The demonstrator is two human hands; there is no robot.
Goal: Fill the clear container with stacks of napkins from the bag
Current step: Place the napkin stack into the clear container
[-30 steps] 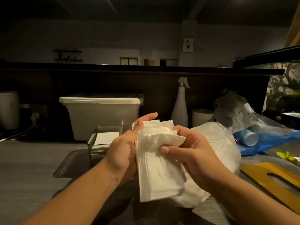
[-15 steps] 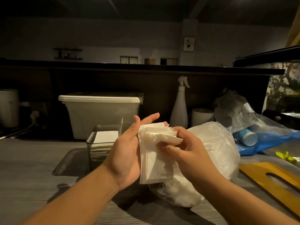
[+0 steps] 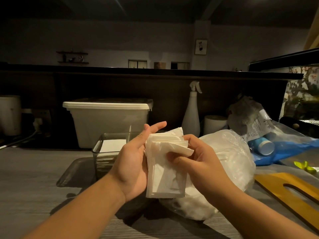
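Squaring up the pile: a person's left hand (image 3: 133, 163) backs a stack of white folded paper napkins (image 3: 166, 180) with fingers held straight, while the right hand (image 3: 200, 163) pinches the loose upper sheets between thumb and curled fingers. The stack is held in the air above the grey bench (image 3: 31, 178), just in front of the crinkled clear plastic bag (image 3: 231, 152). The clear rectangular container (image 3: 103, 163), with white napkins already showing inside, stands behind the left hand. The top sheets are fanned and uneven, so a few could slip free or catch the container's rim and go in crooked. Print shows on a crumpled grey packet (image 3: 257, 128) at back right, too small to read; no brand can be made out.
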